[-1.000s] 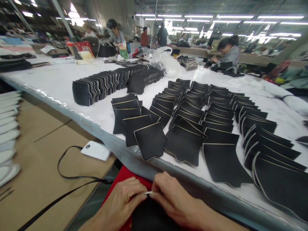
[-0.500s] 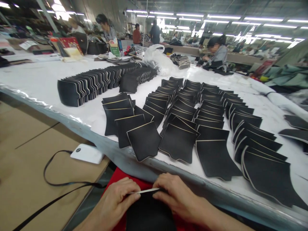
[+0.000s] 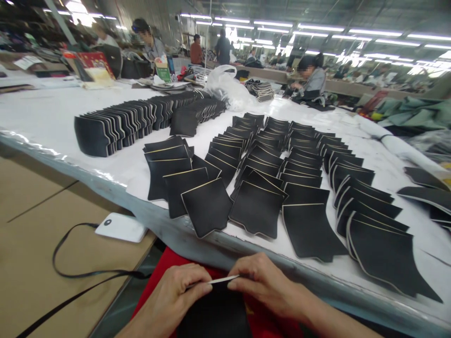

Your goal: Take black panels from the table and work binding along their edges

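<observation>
Evidently, the left hand (image 3: 181, 291) and right hand (image 3: 264, 284) are each pinched nearly closed, thumb to fingers, on the near black panel (image 3: 214, 312). Its pale edge runs crosswise between them, rising slightly rightward — the body points down toward the wearer, before the red cloth (image 3: 153, 277) (the lower end leaves view, so I cannot tell its long axis). Beyond, fanned panels (image 3: 253, 206) cover the white bench (image 3: 137, 185); leftward lies a white device (image 3: 121, 227).
</observation>
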A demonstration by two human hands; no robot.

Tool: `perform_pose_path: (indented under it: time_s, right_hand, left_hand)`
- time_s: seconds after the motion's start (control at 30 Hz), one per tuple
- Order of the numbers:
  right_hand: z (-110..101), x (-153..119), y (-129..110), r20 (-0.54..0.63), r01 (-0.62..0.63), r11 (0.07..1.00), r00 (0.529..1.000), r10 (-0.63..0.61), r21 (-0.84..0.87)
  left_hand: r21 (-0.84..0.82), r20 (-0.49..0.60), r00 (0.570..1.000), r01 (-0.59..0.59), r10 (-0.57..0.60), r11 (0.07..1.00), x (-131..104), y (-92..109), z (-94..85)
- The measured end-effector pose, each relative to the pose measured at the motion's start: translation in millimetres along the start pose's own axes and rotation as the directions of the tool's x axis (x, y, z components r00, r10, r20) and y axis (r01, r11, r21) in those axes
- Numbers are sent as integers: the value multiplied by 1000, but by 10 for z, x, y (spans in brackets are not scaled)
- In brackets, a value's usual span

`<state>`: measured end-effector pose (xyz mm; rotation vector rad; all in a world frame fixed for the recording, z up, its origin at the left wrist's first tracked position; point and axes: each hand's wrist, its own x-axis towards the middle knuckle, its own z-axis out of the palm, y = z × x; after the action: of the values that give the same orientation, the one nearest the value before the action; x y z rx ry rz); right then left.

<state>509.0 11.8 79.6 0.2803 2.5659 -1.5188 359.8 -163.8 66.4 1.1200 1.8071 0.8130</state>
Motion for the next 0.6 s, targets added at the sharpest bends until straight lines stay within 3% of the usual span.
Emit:
perform_pose_path:
  time_s: [0.13, 0.37, 0.47, 0.6]
  right_hand:
    - [-2, -42, 82, -41, -9, 999, 999, 11, 39]
    - [20, 23, 24, -37, 52, 999, 998, -52, -2]
    - [47, -10, 30, -17, 77, 996, 997, -77, -40]
    - [97, -37, 192, -120, 127, 981, 982, -145, -146]
  left_hand:
    - [22, 28, 999, 40, -40, 999, 15, 27, -13]
    - [128, -5, 996, -91, 92, 988, 136, 172, 121]
    - [241, -12, 976, -206, 215, 948, 173, 99, 182]
    - [326, -23, 947, -295, 320, 898, 124, -147, 149]
